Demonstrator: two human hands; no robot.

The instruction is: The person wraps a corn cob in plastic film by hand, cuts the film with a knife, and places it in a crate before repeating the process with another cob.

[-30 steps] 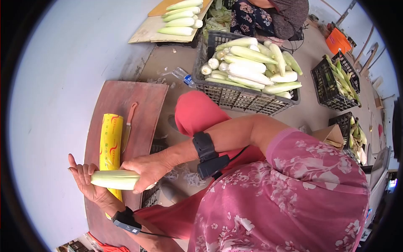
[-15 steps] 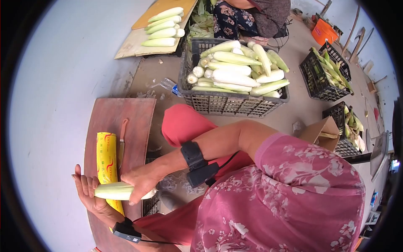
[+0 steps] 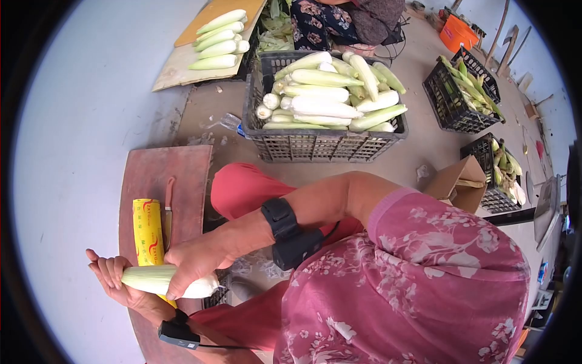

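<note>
An ear of corn [image 3: 145, 279] with pale green husk lies across my two hands, above a reddish-brown board. My left hand [image 3: 118, 280] has its fingers curled at the narrow left end. Near the thicker white end, my right hand [image 3: 197, 262] grips the ear from above, its thumb pressed along the husk. Just beneath the ear is a yellow printed roll [image 3: 147, 230], its lower part mostly covered by the corn and hands. Beside the roll rests a knife [image 3: 168, 209] with an orange-red handle.
A black crate [image 3: 327, 148] heaped with corn stands beyond my knee. Several ears [image 3: 218, 48] lie stacked on a tan board [image 3: 176, 73]. Another person's patterned trousers [image 3: 309, 27] show behind the crate. At right are two more crates, a cardboard box [image 3: 464, 182] and an orange bucket [image 3: 458, 34].
Both hands and the ear have shifted slightly left in view, and more of the white end shows past my right hand. The surroundings have moved left as the camera turned.
</note>
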